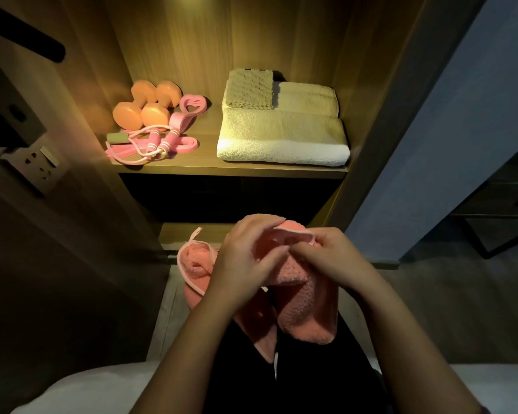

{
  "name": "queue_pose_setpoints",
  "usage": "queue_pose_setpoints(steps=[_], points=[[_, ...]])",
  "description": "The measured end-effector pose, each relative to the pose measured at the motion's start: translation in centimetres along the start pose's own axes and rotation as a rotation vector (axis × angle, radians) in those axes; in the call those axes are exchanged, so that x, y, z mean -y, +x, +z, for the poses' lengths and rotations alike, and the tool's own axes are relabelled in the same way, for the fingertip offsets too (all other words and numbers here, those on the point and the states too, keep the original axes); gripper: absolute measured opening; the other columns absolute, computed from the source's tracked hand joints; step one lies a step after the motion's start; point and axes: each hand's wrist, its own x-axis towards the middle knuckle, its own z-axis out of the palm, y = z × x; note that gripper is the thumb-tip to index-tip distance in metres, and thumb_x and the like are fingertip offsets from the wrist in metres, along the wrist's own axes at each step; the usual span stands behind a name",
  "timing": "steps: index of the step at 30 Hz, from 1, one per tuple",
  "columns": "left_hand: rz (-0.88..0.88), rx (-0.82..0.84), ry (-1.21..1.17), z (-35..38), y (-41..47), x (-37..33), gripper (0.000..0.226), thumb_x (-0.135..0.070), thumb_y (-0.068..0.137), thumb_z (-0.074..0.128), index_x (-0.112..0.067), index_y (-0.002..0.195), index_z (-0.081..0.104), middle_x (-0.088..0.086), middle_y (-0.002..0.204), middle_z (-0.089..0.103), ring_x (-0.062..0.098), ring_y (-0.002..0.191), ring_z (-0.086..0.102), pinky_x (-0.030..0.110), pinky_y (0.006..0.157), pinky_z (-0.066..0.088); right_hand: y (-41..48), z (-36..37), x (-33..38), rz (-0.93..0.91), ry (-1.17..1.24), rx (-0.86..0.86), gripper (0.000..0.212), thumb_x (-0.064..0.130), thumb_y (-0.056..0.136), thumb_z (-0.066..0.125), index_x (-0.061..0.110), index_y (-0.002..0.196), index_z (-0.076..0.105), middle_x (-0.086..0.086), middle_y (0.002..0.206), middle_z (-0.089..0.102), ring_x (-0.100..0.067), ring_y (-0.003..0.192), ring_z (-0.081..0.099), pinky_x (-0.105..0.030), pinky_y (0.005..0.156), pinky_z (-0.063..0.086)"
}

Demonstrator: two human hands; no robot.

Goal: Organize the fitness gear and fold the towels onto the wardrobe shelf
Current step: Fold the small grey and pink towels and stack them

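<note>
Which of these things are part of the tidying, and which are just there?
Part of the job: pink towel held in left hand and right hand; folded towels; dumbbells; skipping rope; wardrobe shelf.

Just there: wall socket; dark metal frame.

Pink towel [304, 297]: middle hidden under left hand [245, 258] and right hand [331, 258]; fold state there unreadable. Below the towel, forearms cut off by bottom edge. Above the towel, the compartment under the wardrobe shelf [231, 168] is dark, contents indiscernible. Dark strip behind the stacked towels [281, 127] unidentifiable.
</note>
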Motion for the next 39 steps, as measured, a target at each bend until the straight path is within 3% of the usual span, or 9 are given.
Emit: queue_pose_setpoints(steps=[4, 7, 10, 14, 17, 21, 29, 35, 39], points=[[-0.028, -0.074, -0.009, 0.4, 0.4, -0.2, 0.011, -0.014, 0.088, 0.060, -0.018, 0.094, 0.068, -0.018, 0.091, 0.062, -0.004, 0.091, 0.058, 0.015, 0.079, 0.044, -0.1, 0.2, -0.2, 0.032, -0.017, 0.012, 0.012, 0.024, 0.088, 0.065, 0.023, 0.084, 0.075, 0.000, 0.083, 0.073, -0.015, 0.082, 0.068, -0.039, 0.077, 0.053], [-0.220, -0.282, -0.085, -0.1, 0.5, 0.4, 0.020, -0.014, 0.094, 0.049, -0.030, 0.084, 0.057, -0.020, 0.077, 0.060, -0.007, 0.072, 0.054, 0.011, 0.062, 0.041, -0.3, 0.2, -0.8, 0.055, -0.070, -0.030, 0.010, 0.017, 0.086, 0.065, 0.023, 0.086, 0.073, 0.003, 0.081, 0.071, -0.014, 0.081, 0.066, -0.038, 0.078, 0.053], [-0.367, -0.334, -0.144, -1.3, 0.7, 1.8, 0.025, -0.013, 0.099, 0.047, -0.033, 0.086, 0.056, -0.024, 0.082, 0.060, -0.004, 0.079, 0.057, 0.023, 0.067, 0.046, -0.4, -0.4, -1.5, 0.084, -0.065, -0.061, 0.008, 0.023, 0.089, 0.066, 0.021, 0.091, 0.074, 0.002, 0.085, 0.071, -0.015, 0.084, 0.065, -0.041, 0.080, 0.052], [-0.344, -0.112, -0.111, -1.6, 0.6, 2.5, 0.014, -0.013, 0.092, 0.054, -0.025, 0.092, 0.061, -0.014, 0.088, 0.063, 0.008, 0.090, 0.060, 0.036, 0.077, 0.051, 0.0, -0.5, -1.5, 0.029, -0.007, -0.059, 0.012, 0.026, 0.093, 0.062, 0.026, 0.095, 0.074, 0.008, 0.085, 0.072, -0.007, 0.081, 0.067, -0.029, 0.073, 0.054], [-0.309, -0.156, -0.133, -1.9, 1.9, 2.4, 0.015, -0.011, 0.095, 0.053, -0.023, 0.087, 0.060, -0.010, 0.083, 0.062, 0.003, 0.079, 0.059, 0.027, 0.070, 0.049, 1.4, -0.7, -1.0, -0.030, -0.079, -0.110, 0.017, 0.019, 0.092, 0.058, 0.027, 0.083, 0.070, 0.010, 0.077, 0.069, -0.006, 0.075, 0.064, -0.022, 0.064, 0.049], [-0.402, -0.365, -0.227, -3.8, 5.6, 2.1, 0.024, -0.016, 0.099, 0.051, -0.028, 0.080, 0.060, -0.013, 0.075, 0.061, -0.012, 0.063, 0.053, 0.006, 0.055, 0.039, 4.1, -3.3, -1.1, -0.001, -0.418, -0.325, 0.027, 0.013, 0.089, 0.048, 0.026, 0.096, 0.070, 0.003, 0.095, 0.071, -0.021, 0.092, 0.064, -0.038, 0.080, 0.053], [-0.311, -0.378, -0.205, -10.0, 14.8, -0.4, 0.018, -0.026, 0.097, 0.051, -0.030, 0.083, 0.062, -0.010, 0.082, 0.064, 0.010, 0.077, 0.059, 0.030, 0.064, 0.046, 8.2, -9.7, 1.3, 0.040, -0.750, -0.499, 0.025, 0.008, 0.086, 0.048, 0.016, 0.093, 0.071, -0.016, 0.097, 0.068, -0.040, 0.092, 0.062, -0.035, 0.068, 0.046], [-0.325, -0.334, 0.062, -14.4, 19.9, -0.8, 0.018, -0.010, 0.091, 0.050, -0.007, 0.092, 0.068, 0.019, 0.097, 0.068, 0.033, 0.089, 0.063, 0.049, 0.082, 0.053, 8.9, -14.2, 3.5, 0.047, -0.637, -0.595, 0.027, 0.003, 0.088, 0.048, 0.006, 0.093, 0.074, -0.020, 0.097, 0.071, -0.042, 0.095, 0.061, -0.037, 0.075, 0.047], [-0.367, -0.321, 0.134, -16.4, 21.4, -2.4, 0.023, -0.009, 0.090, 0.055, -0.018, 0.074, 0.068, 0.007, 0.081, 0.067, 0.027, 0.078, 0.061, 0.040, 0.071, 0.054, 9.7, -16.9, 6.2, 0.003, -0.297, -0.676, 0.021, 0.008, 0.092, 0.053, 0.008, 0.090, 0.074, -0.014, 0.089, 0.071, -0.032, 0.087, 0.064, -0.036, 0.077, 0.051]])
